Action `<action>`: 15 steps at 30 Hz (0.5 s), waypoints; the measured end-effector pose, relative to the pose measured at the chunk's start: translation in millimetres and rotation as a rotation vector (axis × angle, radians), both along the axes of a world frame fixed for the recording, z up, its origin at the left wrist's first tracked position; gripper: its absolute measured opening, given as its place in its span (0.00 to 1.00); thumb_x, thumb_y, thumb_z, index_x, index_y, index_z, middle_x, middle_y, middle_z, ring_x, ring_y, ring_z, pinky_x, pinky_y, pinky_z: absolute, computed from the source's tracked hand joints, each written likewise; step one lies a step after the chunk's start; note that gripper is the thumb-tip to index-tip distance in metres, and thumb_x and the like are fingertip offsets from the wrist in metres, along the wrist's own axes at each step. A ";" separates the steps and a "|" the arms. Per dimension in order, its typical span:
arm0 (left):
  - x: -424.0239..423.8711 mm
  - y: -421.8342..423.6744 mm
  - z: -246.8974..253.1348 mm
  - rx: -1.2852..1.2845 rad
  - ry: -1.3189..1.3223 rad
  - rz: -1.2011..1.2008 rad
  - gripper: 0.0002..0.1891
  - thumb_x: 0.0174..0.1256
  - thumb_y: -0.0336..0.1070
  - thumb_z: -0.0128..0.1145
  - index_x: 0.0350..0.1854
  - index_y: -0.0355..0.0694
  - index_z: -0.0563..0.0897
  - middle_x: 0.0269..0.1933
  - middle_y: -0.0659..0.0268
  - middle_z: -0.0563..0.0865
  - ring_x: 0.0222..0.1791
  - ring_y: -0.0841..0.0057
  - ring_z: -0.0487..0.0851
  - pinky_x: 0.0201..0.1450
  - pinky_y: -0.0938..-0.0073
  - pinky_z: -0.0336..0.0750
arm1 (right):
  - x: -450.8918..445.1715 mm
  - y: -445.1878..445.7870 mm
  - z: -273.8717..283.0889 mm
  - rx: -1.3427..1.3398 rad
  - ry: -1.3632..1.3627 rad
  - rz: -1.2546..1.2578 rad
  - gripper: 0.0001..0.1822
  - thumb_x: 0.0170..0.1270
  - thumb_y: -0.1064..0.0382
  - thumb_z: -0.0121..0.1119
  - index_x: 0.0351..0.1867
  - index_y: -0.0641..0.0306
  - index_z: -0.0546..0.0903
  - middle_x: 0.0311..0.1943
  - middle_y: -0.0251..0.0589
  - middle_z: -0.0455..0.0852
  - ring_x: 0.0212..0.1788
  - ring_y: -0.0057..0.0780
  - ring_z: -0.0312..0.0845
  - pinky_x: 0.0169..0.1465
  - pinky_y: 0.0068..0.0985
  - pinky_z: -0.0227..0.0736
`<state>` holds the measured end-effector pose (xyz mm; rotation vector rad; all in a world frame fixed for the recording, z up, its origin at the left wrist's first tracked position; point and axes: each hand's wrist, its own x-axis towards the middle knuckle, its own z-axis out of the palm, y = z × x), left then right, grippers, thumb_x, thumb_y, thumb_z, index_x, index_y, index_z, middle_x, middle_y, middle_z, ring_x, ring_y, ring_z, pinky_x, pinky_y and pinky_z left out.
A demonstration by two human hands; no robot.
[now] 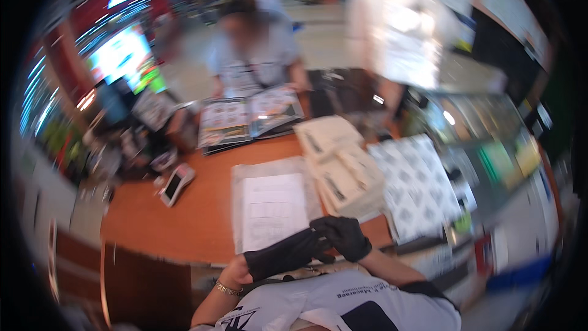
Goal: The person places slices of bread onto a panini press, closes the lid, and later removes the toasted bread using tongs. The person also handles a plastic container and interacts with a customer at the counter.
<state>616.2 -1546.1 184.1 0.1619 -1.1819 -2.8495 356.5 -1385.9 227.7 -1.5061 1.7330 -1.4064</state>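
Note:
Black gloves cover both of my hands above the near edge of the counter. My left hand points to the right, bare at the wrist above the glove's cuff, with a metal watch or bracelet around that wrist. Its fingers are partly hidden behind my right hand, which is bent inward with its fingers closed on the finger end of the left black glove. Just beyond my hands lie printed white paper sheets on a larger pale sheet.
Two cream boxes and patterned wrapping paper lie right on the wooden counter. A card terminal sits left. Across it, a person stands by an open menu folder. A glass case stands right.

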 end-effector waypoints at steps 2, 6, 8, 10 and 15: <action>5.6 -32.5 -31.1 0.295 0.056 -0.096 0.38 0.71 0.51 0.48 0.74 0.25 0.60 0.75 0.49 0.67 0.75 0.61 0.65 0.78 0.58 0.56 | -6.4 13.7 2.0 -0.083 0.097 -0.111 0.11 0.70 0.63 0.58 0.48 0.63 0.85 0.36 0.45 0.90 0.36 0.33 0.90 0.41 0.26 0.81; -48.9 -29.8 25.1 0.158 0.125 -0.253 0.44 0.67 0.52 0.54 0.77 0.28 0.55 0.78 0.51 0.59 0.78 0.63 0.60 0.77 0.58 0.56 | -11.4 65.8 8.7 -0.010 -0.293 -0.371 0.11 0.69 0.61 0.62 0.46 0.66 0.86 0.32 0.42 0.89 0.37 0.26 0.88 0.43 0.26 0.80; -93.6 -13.8 48.5 -0.220 0.156 -0.358 0.41 0.68 0.43 0.56 0.78 0.30 0.53 0.78 0.53 0.59 0.78 0.66 0.59 0.77 0.61 0.56 | -24.0 103.1 1.8 0.009 -0.257 -0.464 0.11 0.69 0.62 0.62 0.45 0.66 0.86 0.33 0.42 0.90 0.36 0.27 0.88 0.43 0.25 0.80; -132.0 15.6 63.0 -0.492 0.135 -0.399 0.39 0.69 0.35 0.56 0.78 0.32 0.53 0.77 0.55 0.60 0.77 0.70 0.59 0.76 0.67 0.56 | -42.8 142.2 2.8 0.134 -0.141 -0.525 0.11 0.70 0.65 0.62 0.48 0.68 0.86 0.38 0.38 0.90 0.42 0.18 0.82 0.48 0.22 0.78; -220.9 99.2 44.8 -0.855 0.135 -0.541 0.33 0.70 0.20 0.50 0.77 0.33 0.55 0.73 0.58 0.66 0.74 0.77 0.62 0.73 0.77 0.58 | -113.8 236.2 -23.3 0.078 -0.374 -0.740 0.11 0.66 0.61 0.65 0.44 0.66 0.89 0.35 0.38 0.90 0.38 0.22 0.83 0.45 0.23 0.78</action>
